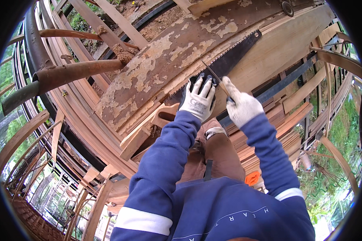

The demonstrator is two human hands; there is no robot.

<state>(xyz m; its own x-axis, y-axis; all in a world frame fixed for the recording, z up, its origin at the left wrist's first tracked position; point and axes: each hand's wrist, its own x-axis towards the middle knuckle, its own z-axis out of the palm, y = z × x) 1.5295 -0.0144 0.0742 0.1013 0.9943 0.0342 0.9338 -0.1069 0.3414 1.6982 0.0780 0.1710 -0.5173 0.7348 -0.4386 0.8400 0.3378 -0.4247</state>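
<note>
A handsaw with a dark toothed blade (239, 49) lies slantwise over the boards, its hole-ended tip pointing to the far right. Its wooden handle (165, 115) is beside my left wrist. My left hand (199, 97), in a white glove with dark fingertips, is laid over the blade near the handle, holding it; the thumb is mostly hidden. Gripped in my gloved right hand (242, 105) is a thin metal file (211, 71), its index finger stretched along it. The file crosses the blade and reaches the toothed edge, just right of my left fingertips.
Beneath the saw lies a wide plank (285, 52), beside a brown board with peeling paint (161, 60). A rusty pipe (80, 74) juts in from the left. Long wooden strips (74, 96) run down the left side. Stacked boards (285, 126) sit at the right, and an orange object (252, 178) near my leg.
</note>
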